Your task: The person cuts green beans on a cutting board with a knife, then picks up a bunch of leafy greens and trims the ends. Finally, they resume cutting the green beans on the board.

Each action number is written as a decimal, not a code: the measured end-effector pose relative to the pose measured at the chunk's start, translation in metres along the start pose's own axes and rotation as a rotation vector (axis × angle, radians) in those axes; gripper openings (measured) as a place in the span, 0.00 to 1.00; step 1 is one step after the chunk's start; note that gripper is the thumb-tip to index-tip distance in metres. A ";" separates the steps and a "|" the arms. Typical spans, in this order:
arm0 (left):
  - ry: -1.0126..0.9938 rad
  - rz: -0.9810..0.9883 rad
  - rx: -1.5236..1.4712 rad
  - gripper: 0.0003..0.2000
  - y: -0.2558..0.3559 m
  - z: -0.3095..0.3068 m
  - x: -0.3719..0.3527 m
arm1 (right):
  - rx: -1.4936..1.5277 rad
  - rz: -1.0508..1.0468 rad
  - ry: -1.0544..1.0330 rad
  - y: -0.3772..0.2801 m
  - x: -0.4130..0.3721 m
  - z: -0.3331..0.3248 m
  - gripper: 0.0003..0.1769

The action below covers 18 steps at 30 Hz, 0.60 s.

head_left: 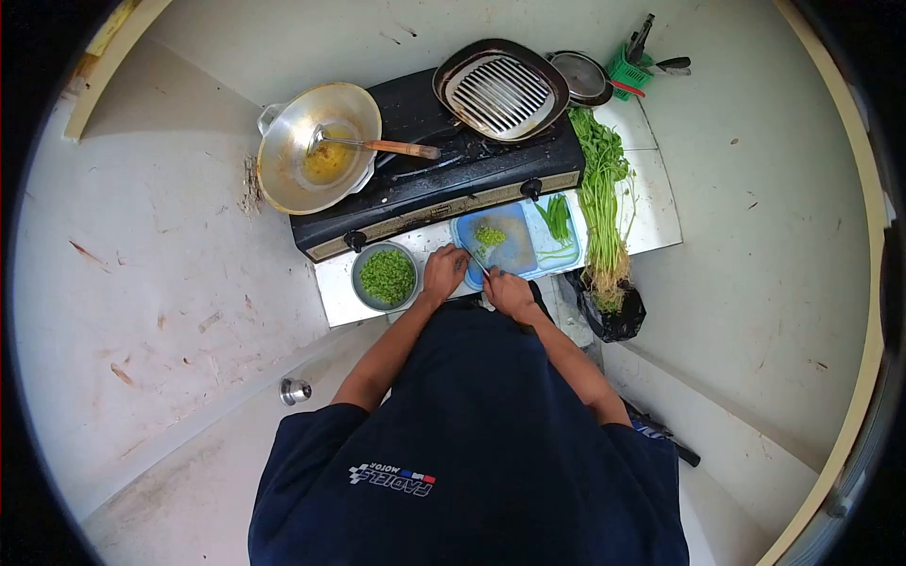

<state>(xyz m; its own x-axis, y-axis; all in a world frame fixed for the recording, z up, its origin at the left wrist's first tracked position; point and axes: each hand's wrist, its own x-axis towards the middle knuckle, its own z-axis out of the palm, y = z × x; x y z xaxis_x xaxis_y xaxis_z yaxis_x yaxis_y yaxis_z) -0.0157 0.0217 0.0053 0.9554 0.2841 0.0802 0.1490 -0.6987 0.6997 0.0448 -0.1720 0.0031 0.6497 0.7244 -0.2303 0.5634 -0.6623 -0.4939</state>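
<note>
My right hand (510, 293) is closed around the handle of a knife (478, 263), whose blade points up and left over a blue cutting board (518, 253). Beside the blade, my left hand (444, 273) rests at the board's left edge with its fingers curled; whatever they hold is hidden. A small heap of chopped green pieces (489, 236) lies on the board just beyond the knife. Whole green pods (555, 218) sit in the board's right section. Left of my left hand stands a grey bowl (357, 284) full of chopped greens (388, 275).
Behind the board is a black two-burner stove (415, 193). It carries a wok (274, 170) with a wooden-handled ladle (401, 148) and a grill pan (498, 94). Leafy greens with roots (604, 198) lie at right, over a black plastic bag (623, 324). A green basket (627, 72) holds utensils.
</note>
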 end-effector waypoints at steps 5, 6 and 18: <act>-0.021 -0.033 -0.045 0.05 -0.003 0.001 -0.001 | 0.007 0.013 -0.048 0.004 -0.010 -0.010 0.20; -0.023 -0.042 -0.052 0.05 -0.003 0.001 -0.001 | 0.003 0.017 -0.053 0.004 -0.011 -0.011 0.20; -0.012 -0.045 -0.066 0.04 0.001 -0.002 -0.001 | -0.013 -0.013 -0.036 0.006 -0.014 -0.009 0.21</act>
<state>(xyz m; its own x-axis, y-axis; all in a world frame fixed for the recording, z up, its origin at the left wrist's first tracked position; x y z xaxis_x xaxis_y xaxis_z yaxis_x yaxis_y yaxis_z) -0.0175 0.0220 0.0078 0.9511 0.3063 0.0390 0.1754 -0.6401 0.7480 0.0435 -0.1878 0.0112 0.6231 0.7396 -0.2542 0.5786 -0.6547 -0.4865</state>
